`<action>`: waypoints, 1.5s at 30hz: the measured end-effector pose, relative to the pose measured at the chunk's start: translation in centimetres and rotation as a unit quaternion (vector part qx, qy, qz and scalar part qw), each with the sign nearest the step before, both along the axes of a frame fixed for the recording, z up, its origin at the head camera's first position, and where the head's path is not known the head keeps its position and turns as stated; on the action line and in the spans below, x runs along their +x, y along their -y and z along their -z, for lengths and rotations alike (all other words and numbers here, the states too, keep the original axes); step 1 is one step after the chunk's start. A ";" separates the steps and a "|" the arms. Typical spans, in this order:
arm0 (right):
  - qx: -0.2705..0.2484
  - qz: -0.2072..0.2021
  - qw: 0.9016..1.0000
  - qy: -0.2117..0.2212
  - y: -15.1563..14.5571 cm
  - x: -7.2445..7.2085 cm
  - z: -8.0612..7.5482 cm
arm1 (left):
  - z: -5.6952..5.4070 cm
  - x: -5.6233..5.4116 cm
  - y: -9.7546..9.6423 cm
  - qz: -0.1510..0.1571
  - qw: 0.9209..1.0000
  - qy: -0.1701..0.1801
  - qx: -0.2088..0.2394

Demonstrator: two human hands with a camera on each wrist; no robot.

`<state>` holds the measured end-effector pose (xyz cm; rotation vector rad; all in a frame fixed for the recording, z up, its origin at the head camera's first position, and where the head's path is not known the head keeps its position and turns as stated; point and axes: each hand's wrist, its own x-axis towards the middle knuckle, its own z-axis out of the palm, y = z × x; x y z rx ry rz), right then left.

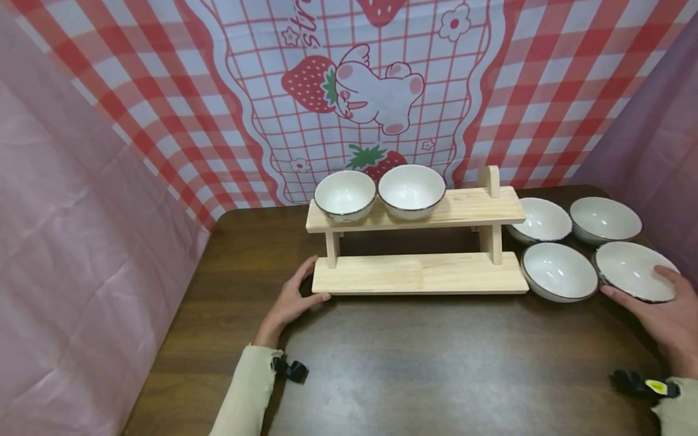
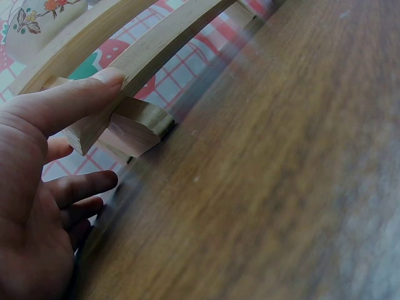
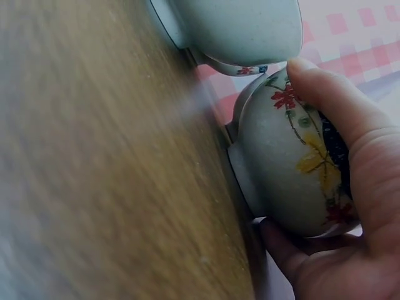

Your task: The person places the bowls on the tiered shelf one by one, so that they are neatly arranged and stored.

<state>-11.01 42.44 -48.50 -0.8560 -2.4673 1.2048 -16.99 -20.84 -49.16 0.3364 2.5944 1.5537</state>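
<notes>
A two-tier wooden display shelf [image 1: 420,274] stands on the table. My left hand [image 1: 290,303] is at the left end of its lower board; in the left wrist view the thumb [image 2: 81,100] lies against the board's front edge, with fingers behind the end. On the upper board, at the left, two white bowls [image 1: 345,192] [image 1: 412,189] sit side by side. My right hand [image 1: 668,315] holds the front right bowl [image 1: 632,269] of a group right of the shelf, thumb on one side and fingers on the other. Painted flowers [image 3: 319,156] show on its outside.
Beside the held bowl stand a front left bowl [image 1: 558,271], a back left bowl [image 1: 540,219] and a back right bowl [image 1: 605,219]. An upright wooden piece [image 1: 491,181] rises at the upper board's right. Checked cloth [image 1: 180,91] hangs behind the brown table [image 1: 414,363].
</notes>
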 end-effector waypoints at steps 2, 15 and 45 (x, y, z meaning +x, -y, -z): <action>-0.010 0.008 1.000 -0.006 -0.1 0.0 0.0 | 0.0 0.0 0.0 0.001 1.000 0.000 -0.001; -0.027 0.050 0.998 -0.008 0.5 0.0 -0.6 | -0.2 0.0 0.0 -0.001 1.000 0.002 -0.002; 0.001 0.050 0.998 -0.041 1.5 -0.4 -3.7 | -0.2 0.0 0.1 0.003 1.000 -0.007 -0.009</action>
